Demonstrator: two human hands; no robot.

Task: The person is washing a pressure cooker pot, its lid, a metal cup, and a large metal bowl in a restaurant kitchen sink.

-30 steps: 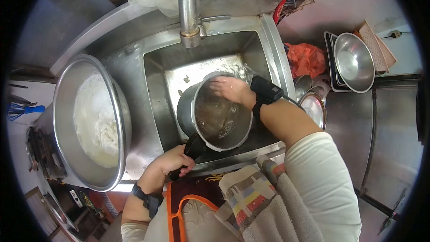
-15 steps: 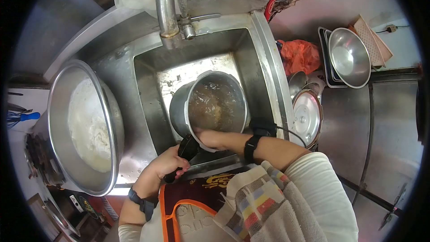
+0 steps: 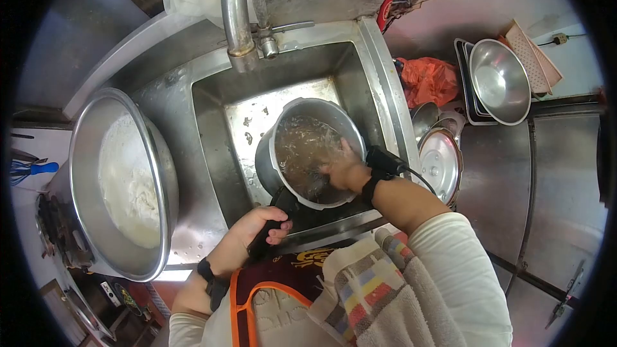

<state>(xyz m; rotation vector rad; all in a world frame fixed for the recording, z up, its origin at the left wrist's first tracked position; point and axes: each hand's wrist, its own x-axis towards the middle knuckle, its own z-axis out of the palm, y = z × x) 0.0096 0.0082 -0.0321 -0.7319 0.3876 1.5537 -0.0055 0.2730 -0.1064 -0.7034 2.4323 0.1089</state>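
The metal pot (image 3: 265, 162) stands in the steel sink (image 3: 212, 119), nearer the sink's near edge than its far one, its mouth turned up towards the person and murky brown water (image 3: 302, 144) inside. The left hand (image 3: 265, 223) has its fingers wrapped closely round the pot's black handle (image 3: 259, 240), which juts out over the sink's near edge towards the left. The right hand (image 3: 346, 171) reaches in over the pot's right side, down in the water; its thumb stands apart from one raised finger, but the other fingers are hidden, and I cannot tell how far they are bent or whether they have hold of anything. A tap (image 3: 236, 16) comes down over the sink's far edge, its spout well apart from the pot. To the left, a wide metal bowl (image 3: 166, 177) sits on the worktop (image 3: 187, 200) by the sink's left edge, with cloudy liquid and something white (image 3: 125, 177) in it. Beyond the sink's right edge I see a red bag (image 3: 429, 82) and, nearer, a round metal lid (image 3: 439, 162). A striped towel (image 3: 369, 289) hangs over the person's apron (image 3: 289, 266).
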